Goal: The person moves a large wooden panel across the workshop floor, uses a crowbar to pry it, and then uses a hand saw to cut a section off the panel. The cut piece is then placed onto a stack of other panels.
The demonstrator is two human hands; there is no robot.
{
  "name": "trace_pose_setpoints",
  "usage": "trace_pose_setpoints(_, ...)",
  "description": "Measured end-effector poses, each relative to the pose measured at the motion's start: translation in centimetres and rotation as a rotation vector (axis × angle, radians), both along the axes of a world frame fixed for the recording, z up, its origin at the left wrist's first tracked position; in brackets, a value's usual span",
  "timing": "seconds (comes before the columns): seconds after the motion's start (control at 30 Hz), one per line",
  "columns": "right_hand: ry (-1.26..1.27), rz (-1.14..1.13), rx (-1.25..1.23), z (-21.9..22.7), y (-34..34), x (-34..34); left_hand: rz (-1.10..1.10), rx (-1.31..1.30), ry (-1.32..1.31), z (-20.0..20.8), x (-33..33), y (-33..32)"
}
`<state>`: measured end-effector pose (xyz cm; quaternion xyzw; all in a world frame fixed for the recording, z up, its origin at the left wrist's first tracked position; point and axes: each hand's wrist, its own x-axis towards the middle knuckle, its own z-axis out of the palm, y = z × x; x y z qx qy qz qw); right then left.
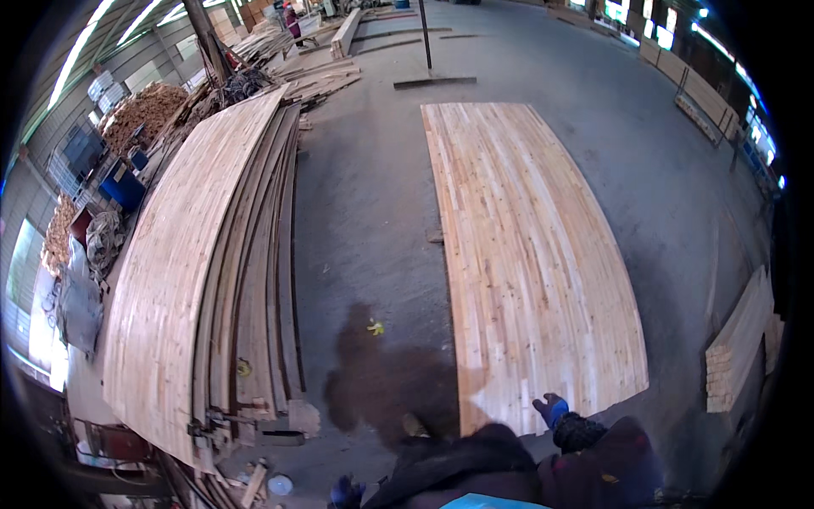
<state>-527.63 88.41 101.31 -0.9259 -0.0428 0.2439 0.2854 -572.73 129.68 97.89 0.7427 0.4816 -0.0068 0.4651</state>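
My right hand (pixel 553 410), in a blue and dark glove, is over the near edge of a wide wooden panel (pixel 534 263) made of many glued strips. Its fingers are apart with nothing in them; whether they touch the wood is unclear. My left hand (pixel 346 490), gloved in blue, hangs low at the bottom edge, away from the panel, and its fingers are too dim to make out. To the left, a second panel (pixel 182 263) lies on a stack of long boards (pixel 263 229).
Between the panels, a yellow scrap (pixel 376 327) lies on the grey floor. A metal post on a flat base (pixel 434 83) stands beyond. Stacked timber (pixel 733 356) is at right. A blue barrel (pixel 123 187) and wood-scrap heap (pixel 144 117) are far left. Loose offcuts (pixel 254 483) lie near lower left.
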Motion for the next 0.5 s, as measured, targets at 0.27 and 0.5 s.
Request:
trace_pose_setpoints(0.27,0.154,-0.069,-0.291,0.8,14.5,12.7,0.512,-0.771,-0.655,15.6,30.9,23.7)
trace_pose_setpoints(0.5,-0.024,-0.247,-0.299,-1.0,31.2,33.5,0.356,-0.656,-0.687,9.3,57.7,41.8)
